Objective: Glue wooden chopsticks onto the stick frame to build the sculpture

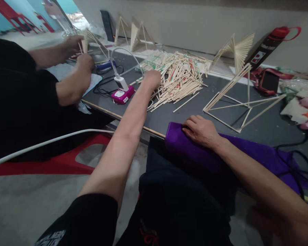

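Head camera view: the loose pile of wooden sticks [181, 80] lies on the dark desk [159, 118], the sticks crossing at many angles, some with red or green marks; a single stick [186, 102] lies just beside its near edge. The left hand [152, 80] is at the left side of the pile, its fingers bent downward; their tips are hidden, so whether they pinch a stick cannot be told. Clear plastic packaging [154, 61] lies against the pile's far left side.

Left of that hand is a magenta power adapter [123, 95] with a white charger [121, 83] plugged in and a white cable looping up from it. The right hand [201, 131] rests palm down on a folded purple cloth [175, 136] at the desk's near edge, fingers close together and slightly bent.

Right of the pile stands an open stick frame [239, 106], and behind it a fanned stick model [236, 53] beside a tilted dark bottle [268, 48] with a red cap. More fanned models [135, 34] stand along the wall. At far left, a person in black [23, 89] has both hands at another stick model [85, 42].
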Motion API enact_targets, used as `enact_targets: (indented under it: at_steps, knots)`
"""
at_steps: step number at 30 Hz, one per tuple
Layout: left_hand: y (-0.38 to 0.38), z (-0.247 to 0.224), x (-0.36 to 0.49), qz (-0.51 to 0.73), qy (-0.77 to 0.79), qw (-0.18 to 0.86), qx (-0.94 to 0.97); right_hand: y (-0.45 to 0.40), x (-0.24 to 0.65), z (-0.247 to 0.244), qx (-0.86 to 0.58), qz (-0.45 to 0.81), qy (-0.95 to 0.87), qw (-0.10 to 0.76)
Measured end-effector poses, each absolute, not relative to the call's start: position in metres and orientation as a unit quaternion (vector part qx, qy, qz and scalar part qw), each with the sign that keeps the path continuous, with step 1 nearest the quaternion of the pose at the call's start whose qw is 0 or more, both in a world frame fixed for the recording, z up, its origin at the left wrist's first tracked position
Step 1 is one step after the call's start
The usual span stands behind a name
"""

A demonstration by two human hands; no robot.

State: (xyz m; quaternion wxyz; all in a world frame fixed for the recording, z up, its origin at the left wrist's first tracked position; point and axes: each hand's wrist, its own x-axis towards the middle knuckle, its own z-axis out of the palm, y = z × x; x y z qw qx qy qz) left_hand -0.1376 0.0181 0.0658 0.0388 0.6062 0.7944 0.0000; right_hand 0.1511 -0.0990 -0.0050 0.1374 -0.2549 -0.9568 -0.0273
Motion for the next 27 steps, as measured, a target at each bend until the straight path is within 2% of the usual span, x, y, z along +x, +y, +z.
enact_targets:
  at_steps: [8, 11, 16, 21, 24, 27]
  knots:
    - [0.024, 0.045, -0.129, 0.087, 0.774, 0.004, 0.628, -0.101, 0.15, -0.002, -0.267, -0.032, -0.955, 0.124]
    - [0.038, 0.049, -0.127, 0.14, 0.761, -0.004, 0.634, -0.101, 0.149, -0.001, -0.268, -0.03, -0.956, 0.117]
    - [0.062, 0.061, -0.125, 0.308, 0.738, -0.005, 0.6, -0.101, 0.149, -0.001, -0.265, -0.039, -0.956, 0.123]
    - [0.067, 0.064, -0.124, 0.345, 0.735, -0.045, 0.582, -0.1, 0.149, -0.002, -0.265, -0.034, -0.956, 0.123]
    - [0.064, 0.067, -0.122, 0.394, 0.723, -0.026, 0.567, -0.1, 0.149, -0.002, -0.266, -0.031, -0.956, 0.119]
    - [0.06, 0.078, -0.119, 0.502, 0.69, 0.059, 0.518, -0.101, 0.149, -0.001, -0.267, -0.024, -0.956, 0.117]
